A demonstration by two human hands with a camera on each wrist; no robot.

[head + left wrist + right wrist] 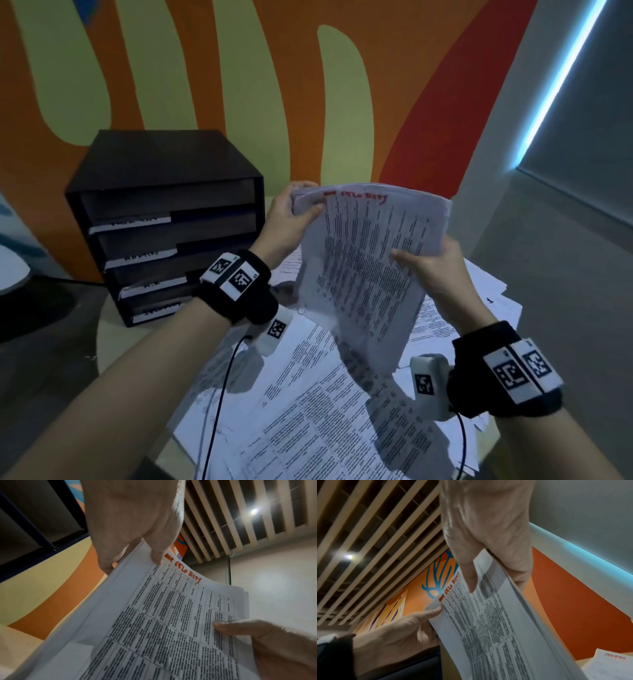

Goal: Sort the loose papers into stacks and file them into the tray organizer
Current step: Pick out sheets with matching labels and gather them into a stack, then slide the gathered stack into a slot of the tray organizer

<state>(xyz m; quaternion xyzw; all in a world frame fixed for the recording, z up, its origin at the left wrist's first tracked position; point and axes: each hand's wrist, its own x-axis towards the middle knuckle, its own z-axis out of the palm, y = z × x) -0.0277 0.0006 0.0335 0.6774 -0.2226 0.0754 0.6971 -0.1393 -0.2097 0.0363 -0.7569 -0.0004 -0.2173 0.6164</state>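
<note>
Both hands hold up a thick stack of printed papers [370, 260] above the table, its top sheet a table of text with red handwriting along the top edge. My left hand [291, 216] pinches the stack's top left corner, thumb on the front. My right hand [431, 267] grips the right edge, thumb across the page. The left wrist view shows the stack [163, 622] pinched by the left hand [133, 536]; the right wrist view shows the stack [488, 622] under the right hand [488, 536]. The dark tray organizer [164, 219] stands at the left, with white labels on its shelves.
Many loose printed sheets [325, 394] lie spread over the table below the hands. Cables [219, 404] trail from the wrist cameras across them. A painted orange and green wall [239, 85] rises behind. A dark object [20, 308] sits at the far left.
</note>
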